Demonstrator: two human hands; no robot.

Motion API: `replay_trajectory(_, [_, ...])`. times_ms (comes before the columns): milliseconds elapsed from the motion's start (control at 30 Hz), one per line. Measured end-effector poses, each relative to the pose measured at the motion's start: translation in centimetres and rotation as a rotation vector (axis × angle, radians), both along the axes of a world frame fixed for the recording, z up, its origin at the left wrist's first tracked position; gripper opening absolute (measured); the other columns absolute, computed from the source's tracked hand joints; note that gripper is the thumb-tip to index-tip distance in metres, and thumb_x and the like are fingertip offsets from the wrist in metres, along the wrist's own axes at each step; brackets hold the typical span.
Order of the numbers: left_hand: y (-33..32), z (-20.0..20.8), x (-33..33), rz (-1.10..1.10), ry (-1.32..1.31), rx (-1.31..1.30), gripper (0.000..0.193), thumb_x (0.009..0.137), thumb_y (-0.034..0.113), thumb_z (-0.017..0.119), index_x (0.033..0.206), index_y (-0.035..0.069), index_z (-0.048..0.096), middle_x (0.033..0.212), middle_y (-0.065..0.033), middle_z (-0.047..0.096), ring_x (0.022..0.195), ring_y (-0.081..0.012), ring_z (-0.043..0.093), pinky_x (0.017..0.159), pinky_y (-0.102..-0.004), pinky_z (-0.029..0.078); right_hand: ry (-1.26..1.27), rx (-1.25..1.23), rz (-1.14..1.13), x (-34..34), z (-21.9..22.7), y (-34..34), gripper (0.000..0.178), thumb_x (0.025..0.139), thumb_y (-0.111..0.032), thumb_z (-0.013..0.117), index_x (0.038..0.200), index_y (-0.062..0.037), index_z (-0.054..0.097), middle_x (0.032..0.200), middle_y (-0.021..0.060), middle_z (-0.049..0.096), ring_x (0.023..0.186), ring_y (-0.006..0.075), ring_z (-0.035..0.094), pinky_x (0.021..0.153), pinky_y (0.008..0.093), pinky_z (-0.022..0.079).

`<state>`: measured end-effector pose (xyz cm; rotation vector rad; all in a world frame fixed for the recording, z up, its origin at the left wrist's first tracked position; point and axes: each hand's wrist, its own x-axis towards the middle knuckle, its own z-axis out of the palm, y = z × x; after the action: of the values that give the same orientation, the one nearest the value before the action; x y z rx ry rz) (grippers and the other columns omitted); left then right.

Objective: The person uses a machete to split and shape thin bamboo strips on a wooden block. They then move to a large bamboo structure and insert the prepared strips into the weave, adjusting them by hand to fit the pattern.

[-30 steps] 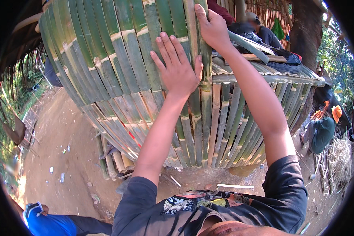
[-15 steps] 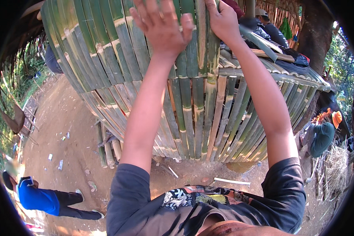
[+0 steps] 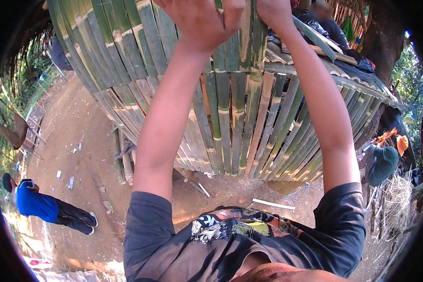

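Note:
A wall of upright split-bamboo slats (image 3: 141,56), green with pale joints, rises in front of me, with a lower row of bamboo slats (image 3: 239,122) beneath it. My left hand (image 3: 207,21) is raised against the upper slats. Its thumb shows, but the upper edge of the picture cuts off its fingers. Beside it, my right hand (image 3: 273,14) is closed at the top of an upright bamboo slat (image 3: 259,42) at the wall's right edge. Its fingertips are out of view. Both arms reach up, bare below dark sleeves.
To the right, bamboo roofing (image 3: 333,70) carries loose strips and dark bags. A person in blue (image 3: 37,202) stands at left; another in dark green (image 3: 380,164) is near a small fire (image 3: 384,137). Bamboo poles (image 3: 122,160) and a pale strip (image 3: 273,204) lie on the dirt ground.
Both hands have moved up toward the picture's upper edge. My left hand, spread flat before, is now partly cut off. The bamboo wall sits slightly higher in view. The person in blue has shifted.

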<state>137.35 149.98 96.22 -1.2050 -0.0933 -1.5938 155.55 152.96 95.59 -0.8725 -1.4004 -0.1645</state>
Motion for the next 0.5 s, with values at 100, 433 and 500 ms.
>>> replay_trajectory(100, [1.2,-0.7,0.1,-0.016,0.048,-0.084,0.047,0.099,0.032,0.049,0.136,0.002,0.052,0.145,-0.0284,0.048,0.136,-0.0468,0.045,0.115,-0.0557,0.030,0.013,0.004,0.023,0.1,0.1,-0.5,0.054,0.107,-0.047,0.052,0.090,0.0021,0.067,0.072,0.0205,0.067,0.067,0.0309,0.068,0.064,0.0455,0.050])
replay_trajectory(433, [1.9,-7.7,-3.1,-0.102,0.048,-0.539,0.058,0.100,0.039,0.059,0.142,0.001,0.048,0.148,-0.0244,0.046,0.143,-0.0452,0.036,0.121,-0.0560,0.022,-0.010,0.051,0.008,-0.2,-0.3,0.4,0.055,0.107,-0.047,0.053,0.089,0.0029,0.066,0.073,0.0231,0.066,0.068,0.0340,0.068,0.065,0.0478,0.049])
replay_trajectory(500, [-2.4,-11.0,-3.0,-0.083,-0.030,-0.711,0.059,0.097,0.038,0.068,0.140,0.004,0.049,0.147,-0.0222,0.045,0.144,-0.0460,0.032,0.120,-0.0571,0.021,-0.014,0.070,-0.002,0.1,-0.4,0.5,0.055,0.107,-0.047,0.053,0.088,0.0029,0.066,0.073,0.0234,0.066,0.068,0.0348,0.067,0.065,0.0484,0.048])
